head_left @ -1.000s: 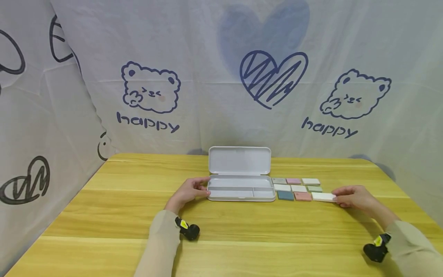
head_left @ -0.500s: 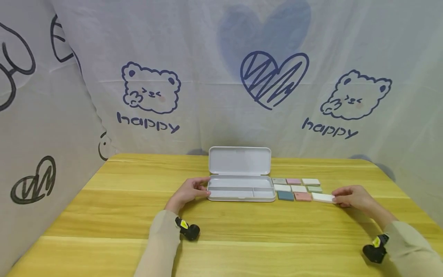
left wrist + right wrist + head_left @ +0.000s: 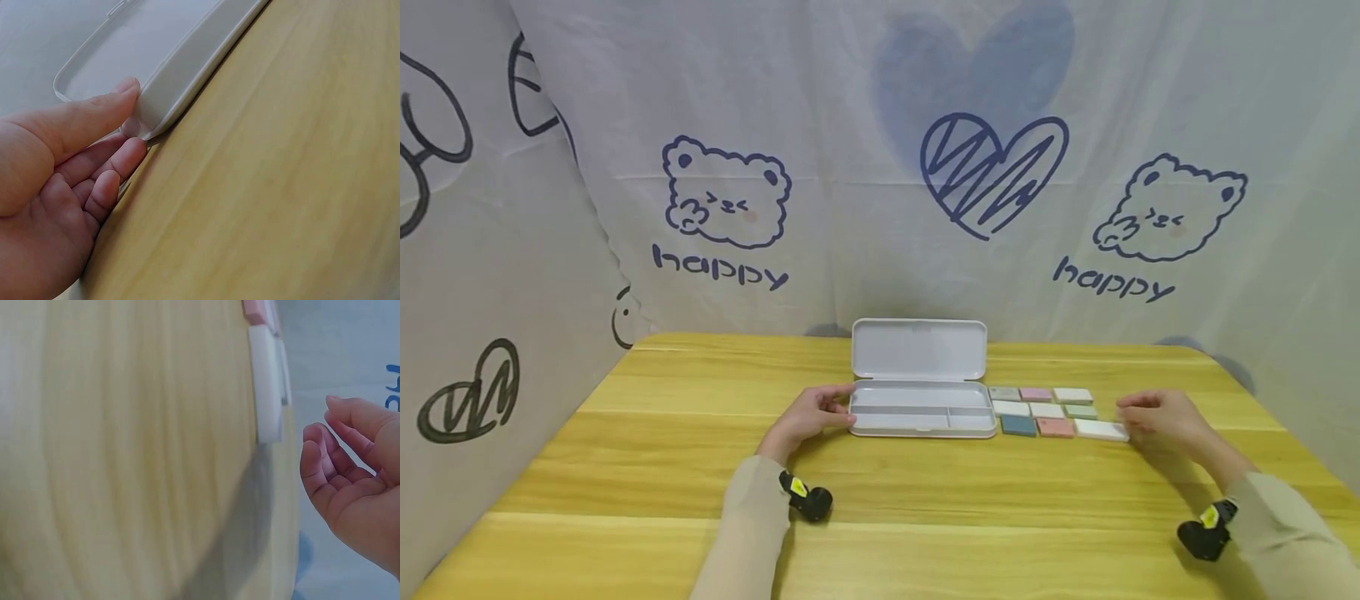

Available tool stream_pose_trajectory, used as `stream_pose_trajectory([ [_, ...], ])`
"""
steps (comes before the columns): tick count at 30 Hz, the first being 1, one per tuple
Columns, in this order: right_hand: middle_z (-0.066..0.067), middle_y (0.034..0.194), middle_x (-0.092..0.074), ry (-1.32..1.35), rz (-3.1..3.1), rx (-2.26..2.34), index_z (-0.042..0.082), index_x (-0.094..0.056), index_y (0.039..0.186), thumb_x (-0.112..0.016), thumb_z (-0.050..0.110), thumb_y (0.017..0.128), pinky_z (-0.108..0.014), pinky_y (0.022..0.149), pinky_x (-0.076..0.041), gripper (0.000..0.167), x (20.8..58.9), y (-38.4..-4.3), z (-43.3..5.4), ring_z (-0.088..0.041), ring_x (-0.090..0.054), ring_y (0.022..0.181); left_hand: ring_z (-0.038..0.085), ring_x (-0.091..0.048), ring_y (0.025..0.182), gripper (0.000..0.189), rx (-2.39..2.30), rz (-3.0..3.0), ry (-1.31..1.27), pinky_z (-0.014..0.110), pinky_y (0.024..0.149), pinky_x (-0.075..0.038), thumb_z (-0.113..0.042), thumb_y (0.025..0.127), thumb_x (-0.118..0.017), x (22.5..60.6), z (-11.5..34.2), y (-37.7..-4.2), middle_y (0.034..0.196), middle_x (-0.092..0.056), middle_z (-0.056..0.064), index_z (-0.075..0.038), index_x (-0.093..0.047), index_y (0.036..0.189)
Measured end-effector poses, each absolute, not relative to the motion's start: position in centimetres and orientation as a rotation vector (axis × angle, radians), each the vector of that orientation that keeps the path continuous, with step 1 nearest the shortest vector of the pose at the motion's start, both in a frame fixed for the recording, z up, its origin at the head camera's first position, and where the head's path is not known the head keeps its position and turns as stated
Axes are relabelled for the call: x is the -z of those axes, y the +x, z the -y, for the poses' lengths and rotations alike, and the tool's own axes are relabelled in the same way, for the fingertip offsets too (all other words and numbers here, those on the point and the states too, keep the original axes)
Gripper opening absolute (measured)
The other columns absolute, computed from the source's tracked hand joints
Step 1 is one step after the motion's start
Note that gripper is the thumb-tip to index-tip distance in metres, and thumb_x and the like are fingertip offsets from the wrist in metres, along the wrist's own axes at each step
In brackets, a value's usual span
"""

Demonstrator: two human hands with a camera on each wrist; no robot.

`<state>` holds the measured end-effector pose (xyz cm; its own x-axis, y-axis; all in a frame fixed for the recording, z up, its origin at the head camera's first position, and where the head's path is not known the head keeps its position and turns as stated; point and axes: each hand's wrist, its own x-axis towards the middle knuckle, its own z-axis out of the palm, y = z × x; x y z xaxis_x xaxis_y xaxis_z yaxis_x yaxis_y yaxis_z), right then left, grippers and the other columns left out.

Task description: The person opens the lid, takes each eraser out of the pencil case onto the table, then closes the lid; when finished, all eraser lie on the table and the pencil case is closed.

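Observation:
An open white pencil case (image 3: pixel 922 433), with its lid (image 3: pixel 919 350) raised at the back and dividers inside, lies on the table. At its left end my left hand (image 3: pixel 806 417) grips the corner; the left wrist view has the thumb (image 3: pixel 103 112) on the rim and fingertips at the lower edge. My right hand (image 3: pixel 1165 421) hovers just off the right end of a long white flat block (image 3: pixel 1101 430), fingers loosely bent around nothing. In the right wrist view a gap separates that hand (image 3: pixel 356 465) from the block (image 3: pixel 267 387).
Small flat blocks sit in rows right of the case: blue (image 3: pixel 1018 425), coral (image 3: pixel 1056 427), green (image 3: pixel 1081 412), pink (image 3: pixel 1036 394), grey (image 3: pixel 1004 393) and several white. A printed curtain (image 3: pixel 835 208) hangs behind the wooden table (image 3: pixel 925 517).
The fingers of my right hand have let go of the long white block and lifted slightly off it. The block lies almost where it was. My left hand stays on the case.

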<state>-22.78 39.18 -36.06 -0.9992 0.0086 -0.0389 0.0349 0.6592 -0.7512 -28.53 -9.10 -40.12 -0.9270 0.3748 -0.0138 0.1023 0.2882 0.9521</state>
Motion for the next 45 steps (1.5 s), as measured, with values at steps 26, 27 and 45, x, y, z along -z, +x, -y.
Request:
stream_pose_trajectory([
  [26,-0.019,0.092,-0.063,-0.112,-2.834,1.438,-0.015,-0.055,0.107,-0.059,0.013,0.086,-0.036,0.069,-0.049,0.035,34.7,-26.4,-31.7,-0.020,-0.059,0.076,0.012,-0.049,0.074,0.051,-1.714,-2.320,0.487,0.021,0.051,-0.033,-0.004,0.078,-0.067,40.8,9.3,-28.6,0.087,-0.058,0.008,0.005,-0.048,0.125],
  [27,-0.019,0.094,-0.062,-0.112,-2.834,1.436,-0.015,-0.055,0.107,-0.059,0.014,0.086,-0.037,0.070,-0.049,0.036,34.7,-26.6,-31.4,-0.021,-0.059,0.077,0.012,-0.049,0.074,0.051,-1.714,-2.318,0.485,0.021,0.051,-0.033,-0.004,0.078,-0.067,40.8,9.2,-28.6,0.087,-0.058,0.008,0.004,-0.048,0.125],
  [45,-0.019,0.094,-0.060,-0.177,-2.801,1.468,-0.009,-0.058,0.105,-0.058,0.014,0.087,-0.037,0.075,-0.047,0.029,33.0,-29.0,-25.3,-0.020,-0.055,0.079,0.012,-0.046,0.072,0.052,-1.717,-2.307,0.479,0.021,0.051,-0.032,-0.003,0.079,-0.066,40.1,9.2,-28.1,0.087,-0.057,0.010,0.006,-0.046,0.126],
])
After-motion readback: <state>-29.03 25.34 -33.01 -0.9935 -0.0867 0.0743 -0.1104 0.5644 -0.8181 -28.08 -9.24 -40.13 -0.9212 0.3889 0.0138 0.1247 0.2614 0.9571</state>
